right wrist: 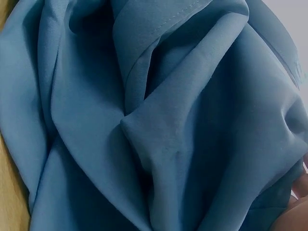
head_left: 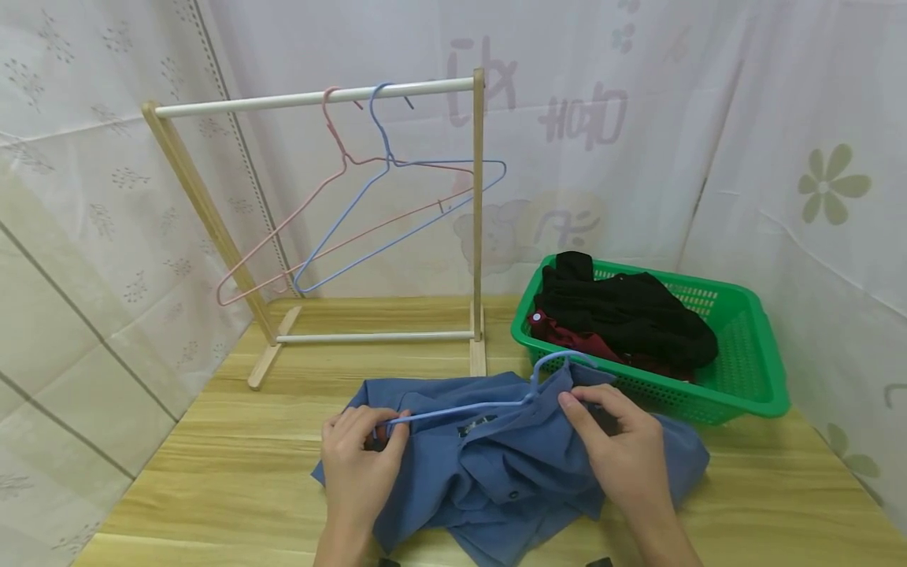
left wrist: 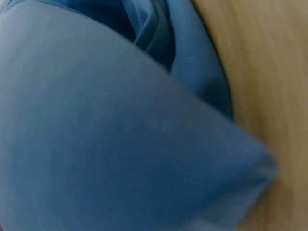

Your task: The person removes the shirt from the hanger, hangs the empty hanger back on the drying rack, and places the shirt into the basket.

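Observation:
A blue shirt (head_left: 496, 465) lies bunched on the table, and its cloth fills most of both wrist views. A light blue hanger (head_left: 453, 410) lies across its collar area, with the hook pointing up; the hanger's right part is hidden under the cloth. In the head view my left hand (head_left: 357, 453) pinches the hanger's left end between thumb and fingers. My right hand (head_left: 623, 441) pinches the shirt's collar edge just right of the hook. A bit of the right hand's fingers (right wrist: 293, 211) shows at the edge of the right wrist view.
A wooden rack (head_left: 478, 236) with a white rail stands behind, carrying a pink hanger (head_left: 283, 223) and another blue hanger (head_left: 347, 213). To the right, a green basket (head_left: 768, 354) holds black clothing (head_left: 623, 311) and a dark red garment (head_left: 581, 341). The wooden table (head_left: 205, 472) extends to the left.

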A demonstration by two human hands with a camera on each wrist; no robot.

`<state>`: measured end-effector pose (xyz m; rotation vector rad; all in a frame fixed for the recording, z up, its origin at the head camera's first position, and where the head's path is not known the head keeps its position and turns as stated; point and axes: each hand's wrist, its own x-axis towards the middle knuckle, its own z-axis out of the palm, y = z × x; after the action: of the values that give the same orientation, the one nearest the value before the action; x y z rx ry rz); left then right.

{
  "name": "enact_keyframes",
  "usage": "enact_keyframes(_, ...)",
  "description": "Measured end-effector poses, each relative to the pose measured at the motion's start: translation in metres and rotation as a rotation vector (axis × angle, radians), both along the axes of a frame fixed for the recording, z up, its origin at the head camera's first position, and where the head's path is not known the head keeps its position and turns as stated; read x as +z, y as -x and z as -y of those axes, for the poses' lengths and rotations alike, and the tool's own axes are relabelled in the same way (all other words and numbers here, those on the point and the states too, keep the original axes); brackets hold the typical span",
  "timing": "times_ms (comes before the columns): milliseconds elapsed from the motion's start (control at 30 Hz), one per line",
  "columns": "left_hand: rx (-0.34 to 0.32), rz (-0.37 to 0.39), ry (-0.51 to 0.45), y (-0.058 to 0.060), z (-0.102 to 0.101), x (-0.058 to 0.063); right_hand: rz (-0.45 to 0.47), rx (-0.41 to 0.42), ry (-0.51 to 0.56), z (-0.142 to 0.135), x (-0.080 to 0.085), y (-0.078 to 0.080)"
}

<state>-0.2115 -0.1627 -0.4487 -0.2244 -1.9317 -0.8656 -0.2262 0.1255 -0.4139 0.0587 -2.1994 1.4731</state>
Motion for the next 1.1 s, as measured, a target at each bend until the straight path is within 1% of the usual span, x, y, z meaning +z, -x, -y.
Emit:
enact_keyframes(233, 0.007, 0.013, 0.008, -0.0010, 0.0004, 0.0005, -0.022, -0.001, -0.010, 0.0007, -0.0008, -0.0002)
enact_keyframes(567, -0.004, 0.016, 0.009, -0.0012, 0.0005, 0.0001, 0.015, -0.014, -0.034, 0.0009, -0.0001, 0.0002)
enact_keyframes(1100, 0.002, 0.016, 0.015, -0.0010, 0.0013, 0.0003, -0.004, -0.008, -0.031, 0.0010, -0.0021, 0.0005)
